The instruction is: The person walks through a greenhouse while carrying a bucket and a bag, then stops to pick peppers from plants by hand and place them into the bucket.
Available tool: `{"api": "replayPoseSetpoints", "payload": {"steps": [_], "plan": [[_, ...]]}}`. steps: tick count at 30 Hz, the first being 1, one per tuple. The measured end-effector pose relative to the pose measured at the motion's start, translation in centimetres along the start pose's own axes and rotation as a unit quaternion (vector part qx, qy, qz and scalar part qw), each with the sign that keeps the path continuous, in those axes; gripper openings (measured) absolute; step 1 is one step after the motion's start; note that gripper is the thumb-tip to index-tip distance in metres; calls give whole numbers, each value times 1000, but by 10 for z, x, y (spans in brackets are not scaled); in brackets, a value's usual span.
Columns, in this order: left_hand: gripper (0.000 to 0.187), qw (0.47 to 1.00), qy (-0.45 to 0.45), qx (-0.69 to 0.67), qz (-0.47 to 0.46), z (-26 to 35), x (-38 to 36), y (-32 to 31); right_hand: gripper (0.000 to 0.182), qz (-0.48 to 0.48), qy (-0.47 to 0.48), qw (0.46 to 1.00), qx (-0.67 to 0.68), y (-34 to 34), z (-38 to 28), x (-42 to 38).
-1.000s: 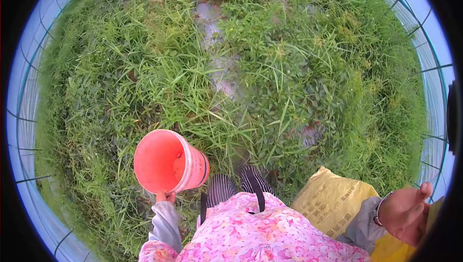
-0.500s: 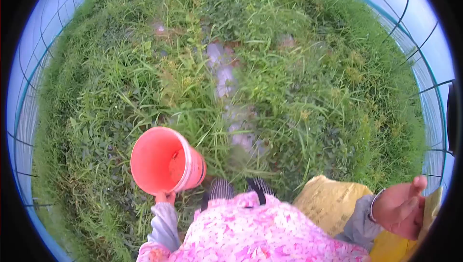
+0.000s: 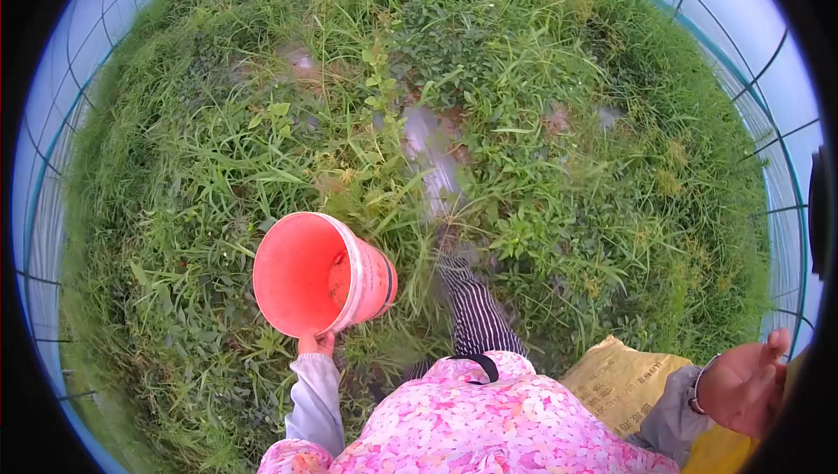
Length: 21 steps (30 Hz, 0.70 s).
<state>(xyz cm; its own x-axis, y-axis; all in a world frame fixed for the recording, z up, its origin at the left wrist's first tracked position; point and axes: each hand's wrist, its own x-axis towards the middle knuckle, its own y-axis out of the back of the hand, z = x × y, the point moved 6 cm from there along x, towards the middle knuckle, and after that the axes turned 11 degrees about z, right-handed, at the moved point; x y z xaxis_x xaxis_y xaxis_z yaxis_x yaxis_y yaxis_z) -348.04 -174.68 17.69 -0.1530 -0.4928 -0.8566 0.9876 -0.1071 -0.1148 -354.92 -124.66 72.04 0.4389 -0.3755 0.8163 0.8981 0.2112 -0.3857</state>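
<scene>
A red-pink plastic bucket (image 3: pixel 301 273) with a pale rim is tilted so that its mouth faces me. Inside it, only a small dark mark shows against the bottom. The fingers of my left hand (image 3: pixel 316 343) are closed on the bucket's lower rim. At the lower right, a yellow woven sack (image 3: pixel 624 384) with dark printing hangs beside my body. My right hand (image 3: pixel 740 387) is curled at a raised edge of this sack, its thumb pointing up. Part of that grip is hidden at the picture's dark border.
Tall grass and leafy plants (image 3: pixel 559 238) cover the ground. A strip of plastic film (image 3: pixel 428 155) runs ahead through the growth. My striped trouser leg (image 3: pixel 478 308) stands among the weeds. Film walls with dark ribs (image 3: pixel 768 116) curve up on both sides.
My striped leg has come forward onto the film strip. In the picture, the bucket and my left hand have shifted slightly right and up. The right hand keeps its place by the sack.
</scene>
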Motion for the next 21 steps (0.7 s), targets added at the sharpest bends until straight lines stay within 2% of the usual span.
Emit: {"api": "replayPoseSetpoints", "payload": {"steps": [2, 3, 6, 8, 9, 11, 12, 14, 15, 16, 17, 18, 20, 21], "plan": [[23, 999, 5, 2, 33, 9, 21, -18, 24, -64, 144, 973, -170, -61, -23, -29], [23, 999, 5, 8, 52, 17, 34, -34, 23, -82, 121, 973, -180, -94, -37, -44], [23, 992, 7, 42, 120, 41, 47, -61, 22, -126, 175, 966, -145, -178, -52, -102], [21, 989, 20, 41, 143, 56, 51, -93, 21, -121, 132, 984, -16, -232, -57, -132], [20, 988, -5, 48, 148, 66, 45, -100, 20, -122, 51, 987, 94, -258, -58, -139], [19, 987, -58, 42, 143, 83, 34, -127, 18, -85, -100, 955, 265, -319, -61, -137], [18, 986, -54, 34, 152, 89, 32, -133, 18, -55, -166, 929, 326, -348, -65, -127], [18, 985, -56, 0, 162, 115, 24, -150, 19, -4, -233, 897, 377, -403, -65, -112], [19, 983, -54, -6, 174, 122, 20, -156, 21, 10, -234, 900, 367, -418, -66, -107], [19, 981, -52, -14, 186, 131, 12, -165, 23, 0, -191, 930, 313, -431, -69, -103], [19, 979, -50, -21, 198, 138, 5, -173, 26, -6, -146, 955, 258, -444, -72, -98], [19, 978, -57, -44, 197, 145, 4, -179, 30, -36, -58, 986, 152, -455, -75, -99], [19, 974, -69, -87, 199, 159, 4, -189, 37, -66, 0, 996, 64, -482, -80, -99], [19, 971, -67, -101, 205, 165, 2, -199, 40, -67, -27, 994, 86, -494, -81, -100]]}}
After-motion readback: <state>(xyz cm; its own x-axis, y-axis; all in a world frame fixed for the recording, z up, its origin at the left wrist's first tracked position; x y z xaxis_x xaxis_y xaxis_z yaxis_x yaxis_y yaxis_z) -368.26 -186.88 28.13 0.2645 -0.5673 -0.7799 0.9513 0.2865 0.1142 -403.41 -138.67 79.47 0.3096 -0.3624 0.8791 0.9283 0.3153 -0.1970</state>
